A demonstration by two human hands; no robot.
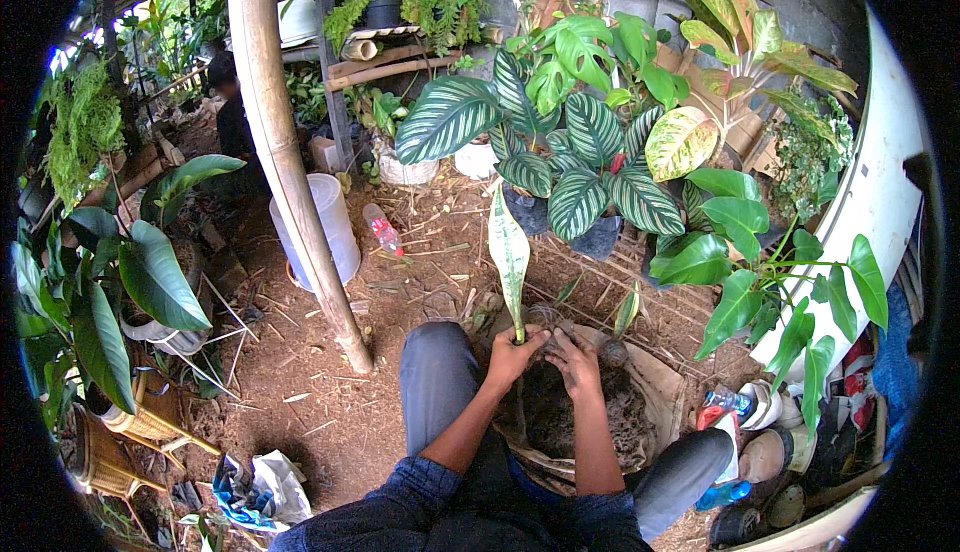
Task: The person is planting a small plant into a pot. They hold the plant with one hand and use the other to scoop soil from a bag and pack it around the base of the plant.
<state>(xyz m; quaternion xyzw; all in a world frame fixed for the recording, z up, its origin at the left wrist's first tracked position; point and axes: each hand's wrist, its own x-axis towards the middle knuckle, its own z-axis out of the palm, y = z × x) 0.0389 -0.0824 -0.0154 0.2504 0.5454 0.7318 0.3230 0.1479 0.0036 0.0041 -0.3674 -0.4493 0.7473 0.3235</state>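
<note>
My left hand (514, 357) grips the base of a pale, green-mottled snake plant leaf (509, 244), which stands upright above the fingers. Close beside it is my right hand (576, 364), its fingers bent inward near the left thumb; whether anything is pinched there is too small to tell. Both hands are over dark soil (585, 421) in an open sack (664, 383) between my knees. Just past the fingertips lies something clear, perhaps plastic (553, 315). A smaller variegated leaf (627, 313) stands near the sack's far edge.
A bamboo post (289, 147) rises at the left, before a translucent bucket (334, 222). A plastic bottle (383, 230) lies on the ground. Ahead grow striped calatheas (577, 203) in black bags. Pots and bottles (765, 454) crowd the right. A person (234, 113) is partly hidden behind the post.
</note>
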